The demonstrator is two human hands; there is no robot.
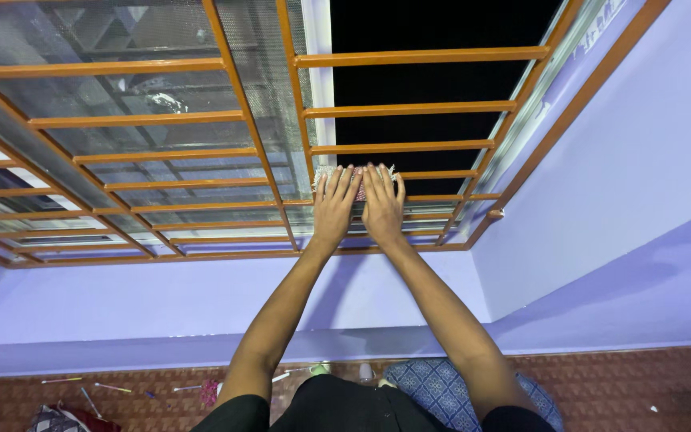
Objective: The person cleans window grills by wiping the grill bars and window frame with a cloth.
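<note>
Both my arms reach up to a window with an orange metal grille. My left hand and my right hand lie flat side by side, fingers together, pressing a pale fringed cloth with a pinkish patch against the bars. The cloth is mostly hidden under my fingers. It sits at the lower part of the open, dark window gap, beside the white frame edge of the sliding glass pane.
Lilac walls surround the window, with a ledge below it. On the red patterned floor lie a blue patterned cushion, several thin sticks and small bits of clutter at the lower left.
</note>
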